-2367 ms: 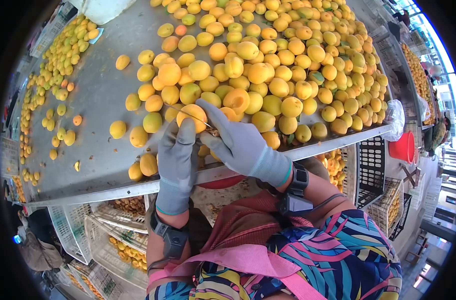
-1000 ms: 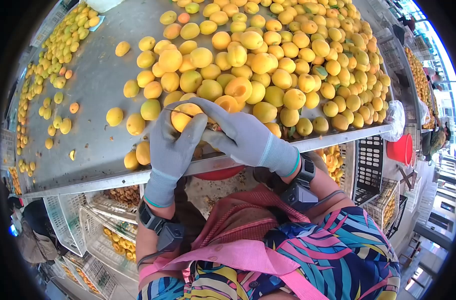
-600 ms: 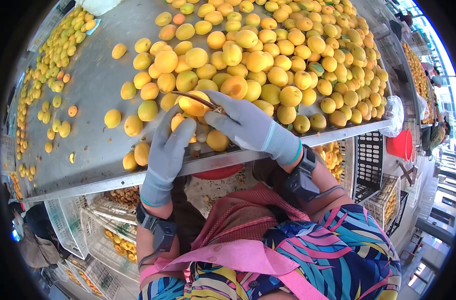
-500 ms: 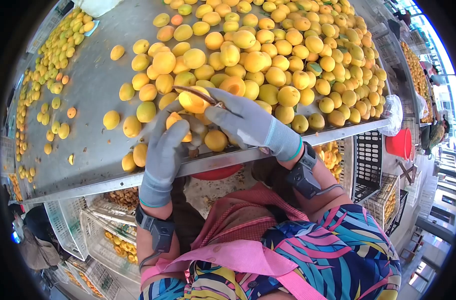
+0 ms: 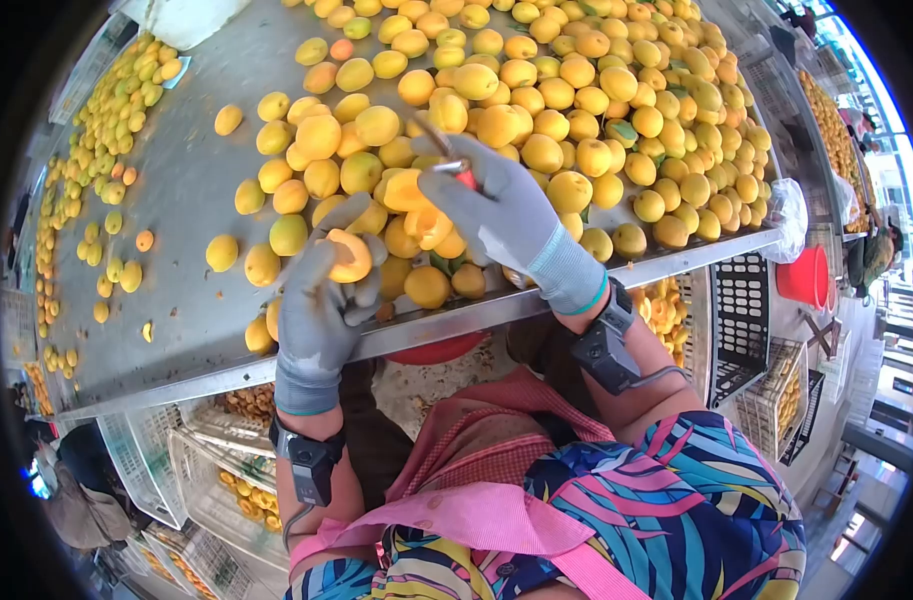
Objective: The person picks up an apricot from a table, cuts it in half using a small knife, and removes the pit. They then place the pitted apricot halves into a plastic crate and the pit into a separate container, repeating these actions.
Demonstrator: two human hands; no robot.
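My left hand [image 5: 321, 310], in a grey glove, holds an apricot half [image 5: 349, 256] with its hollow cut face showing. In my gloved right hand [image 5: 501, 205] are a curved knife [image 5: 438, 142] with a red handle and cut apricot pieces [image 5: 426, 226] against the fingers. Both hands are above the near edge of the metal table [image 5: 206, 330], a little apart. Whole yellow apricots [image 5: 496, 126] lie heaped just beyond them and to the right.
Greener apricots [image 5: 111, 125] lie along the table's left side. Below its edge stand white crates [image 5: 201, 480] with cut fruit and a black crate [image 5: 741, 325]. A red bucket [image 5: 802, 282] is at right. A person [image 5: 876, 255] is at far right.
The apricot that was between my hands is now in separate pieces. My left hand has moved slightly down and away from my right hand, and the knife blade has turned more upright.
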